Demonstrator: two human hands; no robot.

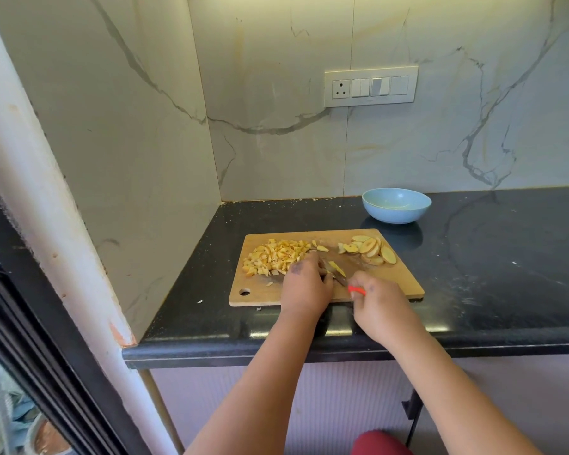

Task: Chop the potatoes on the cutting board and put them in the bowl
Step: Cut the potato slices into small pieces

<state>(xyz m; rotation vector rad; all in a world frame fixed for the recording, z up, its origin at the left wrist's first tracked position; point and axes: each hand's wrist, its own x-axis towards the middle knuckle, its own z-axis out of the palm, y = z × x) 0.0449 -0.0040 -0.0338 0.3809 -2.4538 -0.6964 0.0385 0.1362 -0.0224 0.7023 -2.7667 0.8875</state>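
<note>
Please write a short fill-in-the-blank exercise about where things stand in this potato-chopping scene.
1. The diced potato pile lies on the ____ part of the cutting board.
2. The bowl is light ____.
3. The knife has a red handle gripped by the ____ hand.
4. The left hand rests on the ____.

Missing words: left; blue; right; cutting board

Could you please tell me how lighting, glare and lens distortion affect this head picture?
Head view: soft even light; the glossy black stone counter mirrors the light blue bowl and the wall; wide-angle bending curves the white pillar at left; the wooden cutting board and both hands stay reasonably sharp.
</note>
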